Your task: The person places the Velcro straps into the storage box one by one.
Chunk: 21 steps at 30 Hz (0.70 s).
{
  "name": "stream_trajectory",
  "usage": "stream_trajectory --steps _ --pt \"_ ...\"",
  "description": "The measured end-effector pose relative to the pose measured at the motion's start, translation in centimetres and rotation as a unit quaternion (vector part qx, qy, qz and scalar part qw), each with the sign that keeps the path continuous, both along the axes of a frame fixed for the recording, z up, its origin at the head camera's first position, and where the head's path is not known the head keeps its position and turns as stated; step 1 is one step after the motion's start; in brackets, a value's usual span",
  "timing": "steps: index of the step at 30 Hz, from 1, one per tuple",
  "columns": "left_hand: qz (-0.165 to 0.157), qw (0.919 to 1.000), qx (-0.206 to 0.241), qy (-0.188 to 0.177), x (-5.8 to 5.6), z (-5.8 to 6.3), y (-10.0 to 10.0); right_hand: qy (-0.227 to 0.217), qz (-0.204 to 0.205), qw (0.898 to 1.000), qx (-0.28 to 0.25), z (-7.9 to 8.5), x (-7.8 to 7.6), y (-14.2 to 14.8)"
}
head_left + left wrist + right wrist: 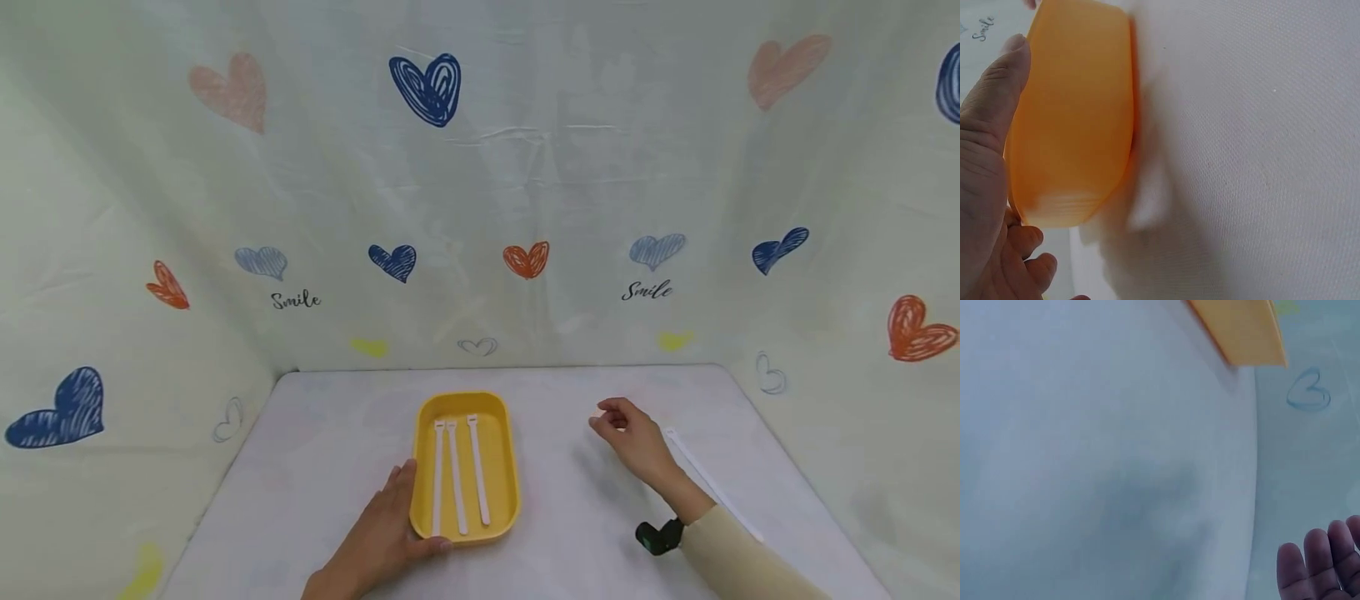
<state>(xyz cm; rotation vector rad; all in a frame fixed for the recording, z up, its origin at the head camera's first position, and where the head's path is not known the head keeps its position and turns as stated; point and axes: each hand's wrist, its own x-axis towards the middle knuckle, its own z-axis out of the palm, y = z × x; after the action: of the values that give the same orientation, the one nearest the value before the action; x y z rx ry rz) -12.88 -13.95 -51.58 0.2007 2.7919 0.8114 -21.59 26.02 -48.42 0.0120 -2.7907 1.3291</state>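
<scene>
A yellow tray [512, 467] lies on the table with three white cable straps [480, 479], each with a wider, slotted head, lengthwise inside it. My left hand [382, 529] holds the tray's near left corner, fingers along the left side and thumb across the front rim. In the left wrist view the thumb [1004, 81] lies along the rim of the tray [1079, 112]. Bent fingers show at its other side. To the right of the tray my right hand [633, 437] hovers over the table with loosely bent fingers and nothing in them.
Another white strip [701, 473] lies on the table beyond my right forearm, partly covered by the sleeve. A dark wrist camera [658, 537] sits at the right wrist. A curtain [480, 183] printed with hearts hangs behind and beside the white table [315, 433].
</scene>
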Motion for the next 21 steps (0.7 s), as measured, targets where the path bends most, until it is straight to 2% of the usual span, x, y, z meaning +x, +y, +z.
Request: stream_trajectory --steps 2,6,13,18,21 --pt "-0.001 1.0000 0.001 0.000 0.1 0.0 0.0 -0.005 -0.015 1.000 0.023 -0.2 0.3 2.3" --pt "-0.007 0.9999 0.008 0.008 0.2 0.2 -0.1 -0.045 -0.050 0.998 0.022 -0.6 0.9 6.5" --pt "-0.008 0.9999 0.003 0.007 0.1 0.3 -0.1 -0.106 -0.100 0.988 -0.044 -2.1 2.0 12.8" --pt "-0.006 1.0000 0.004 0.002 0.1 0.3 -0.1 -0.143 -0.139 0.979 -0.047 -2.8 3.0 15.3" --pt "-0.005 1.0000 0.001 0.001 0.1 0.3 0.0 -0.162 -0.152 0.972 -0.074 -2.9 3.4 15.5"
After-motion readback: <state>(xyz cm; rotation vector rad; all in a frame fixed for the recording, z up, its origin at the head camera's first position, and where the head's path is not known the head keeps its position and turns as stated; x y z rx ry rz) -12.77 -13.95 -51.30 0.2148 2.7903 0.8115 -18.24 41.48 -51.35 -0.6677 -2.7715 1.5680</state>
